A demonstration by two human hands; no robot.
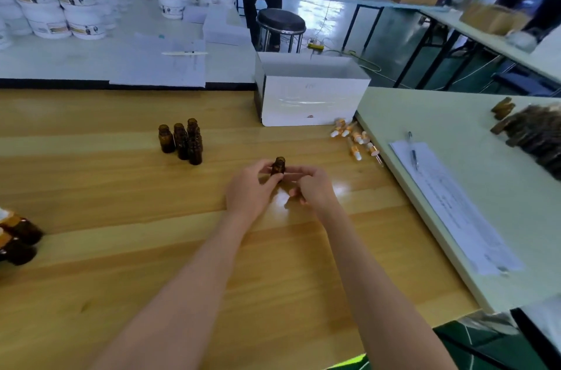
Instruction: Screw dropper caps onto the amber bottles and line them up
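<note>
Far left of the held bottle, on the near side, sat a few capped bottles; closer left and further out, a cluster of open bottles stood upright. Left hand pinched the held bottle, axis vertical, neck open, no cap on; right hand was just right of it, fingers curled, tips at the glass, couldn't tell if it actually gripped. Dropper caps lay loose to the right and further out, axes mixed, so my read was that the right hand had the shorter reach for the next cap.

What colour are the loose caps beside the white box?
The dropper caps are white with gold collars; head view.
</note>
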